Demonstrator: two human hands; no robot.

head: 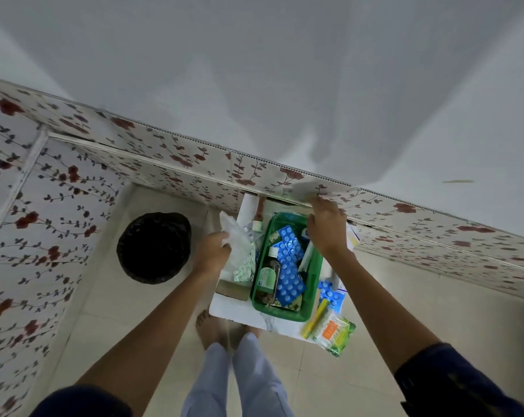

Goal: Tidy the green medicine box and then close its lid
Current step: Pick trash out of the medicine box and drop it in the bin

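The green medicine box (256, 288) stands open on a small white table (224, 308), filled with blue blister packs (289, 266), a green bottle (266, 278) and white tubes. My left hand (211, 251) is shut on a crumpled clear plastic bag (236, 239) just left of the box. My right hand (327, 227) reaches over the box's far right corner toward the wall ledge, fingers curled; whether it holds anything is hidden. No lid shows clearly.
A black-lined bin (154, 246) stands on the floor to the left. On the table right of the box lie a blue blister pack (330, 294), a yellow tube (315, 319) and a green packet of cotton swabs (334, 331). Silver foil strips (244, 270) lie left of the box.
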